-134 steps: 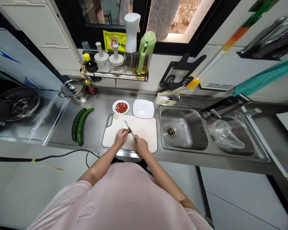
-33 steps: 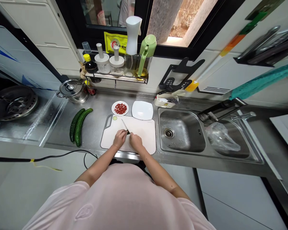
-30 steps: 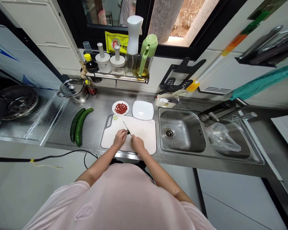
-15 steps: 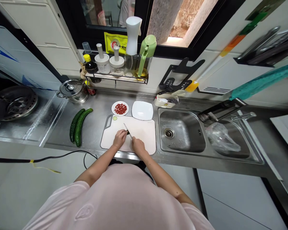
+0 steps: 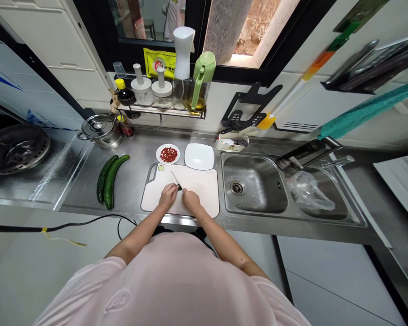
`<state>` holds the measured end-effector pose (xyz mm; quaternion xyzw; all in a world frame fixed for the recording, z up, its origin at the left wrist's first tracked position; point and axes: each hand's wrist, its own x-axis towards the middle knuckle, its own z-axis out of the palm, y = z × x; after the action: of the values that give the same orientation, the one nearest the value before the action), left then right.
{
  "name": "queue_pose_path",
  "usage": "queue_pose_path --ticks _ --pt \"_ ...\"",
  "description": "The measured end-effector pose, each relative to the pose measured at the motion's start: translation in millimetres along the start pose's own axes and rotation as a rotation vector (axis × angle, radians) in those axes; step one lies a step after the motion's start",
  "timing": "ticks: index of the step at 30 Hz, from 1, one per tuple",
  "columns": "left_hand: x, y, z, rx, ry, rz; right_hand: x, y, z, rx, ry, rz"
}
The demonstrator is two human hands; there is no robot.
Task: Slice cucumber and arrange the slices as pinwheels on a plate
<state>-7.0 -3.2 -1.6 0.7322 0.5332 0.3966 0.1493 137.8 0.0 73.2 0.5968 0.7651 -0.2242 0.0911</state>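
Note:
Over the white cutting board (image 5: 204, 194), my right hand (image 5: 191, 202) is closed round the handle of a small knife (image 5: 175, 178), whose blade points away and to the left. My left hand (image 5: 168, 196) is closed, its fingertips pinching a small dark green piece of cucumber (image 5: 180, 187) beside the blade. Fingers and blade partly hide that piece. On the board's upper left lies a round pale green slice (image 5: 161, 167). Two whole cucumbers (image 5: 109, 182) rest side by side on the steel counter, left of the board.
Behind the board stand a plate of chopped red pieces (image 5: 169, 155) and a white square plate (image 5: 199, 156). To the right is a steel sink (image 5: 258, 181). A lidded pot (image 5: 102, 131) stands at back left, under a rack (image 5: 163, 111) of bottles and jars.
My right hand and the knife have shifted slightly left, closer to my left hand. The left hand keeps its pinch on the piece. The whole view has moved a little.

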Motion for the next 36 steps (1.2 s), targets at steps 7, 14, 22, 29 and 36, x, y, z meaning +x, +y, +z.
queue_pose_path --ticks 7,14,22,29,36 --pt "0.1 -0.3 -0.3 -0.001 -0.004 0.004 1.3 -1.5 -3.8 0.006 -0.008 -0.002" --pt "0.3 1.3 -0.9 -0.007 0.003 0.000 -10.1 4.1 2.7 -0.001 -0.026 0.012" --pt "0.7 3.9 -1.5 0.001 0.002 -0.005 -31.7 14.1 8.8 -0.018 -0.031 0.026" --pt "0.5 3.2 -0.8 0.002 0.005 -0.008 -26.8 12.3 7.5 -0.013 -0.028 0.022" --pt "0.2 1.5 -0.7 -0.001 0.007 -0.008 -7.9 0.9 -2.7 -0.010 -0.044 0.027"
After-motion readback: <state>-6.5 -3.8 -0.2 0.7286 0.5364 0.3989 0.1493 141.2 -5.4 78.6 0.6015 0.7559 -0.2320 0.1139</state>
